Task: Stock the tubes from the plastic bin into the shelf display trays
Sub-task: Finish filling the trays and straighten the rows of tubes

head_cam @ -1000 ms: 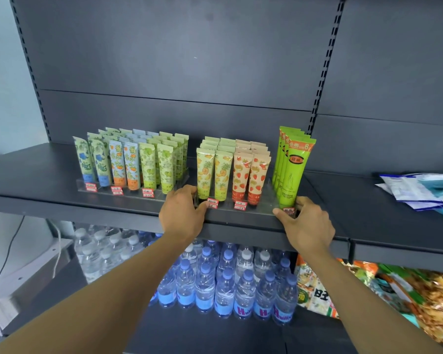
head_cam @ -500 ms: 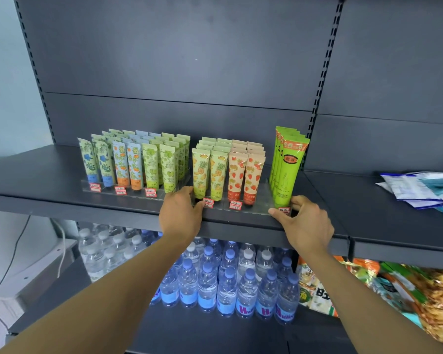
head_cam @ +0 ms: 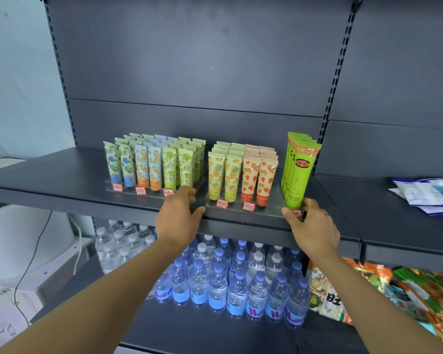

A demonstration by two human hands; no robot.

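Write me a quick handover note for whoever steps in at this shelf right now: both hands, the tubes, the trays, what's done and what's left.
Left hand: grips the front left corner of the right display tray.
Right hand: grips that tray's front right corner, by the tall green tubes.
Left display tray: on the shelf, rows of blue, orange and green patterned tubes standing upright.
Right tray: pineapple tubes, strawberry tubes and the tall green ones, all upright.
Done: both trays look stocked.
Left: seat the right tray squarely beside the left one. The plastic bin is out of view, so check it for leftover tubes.
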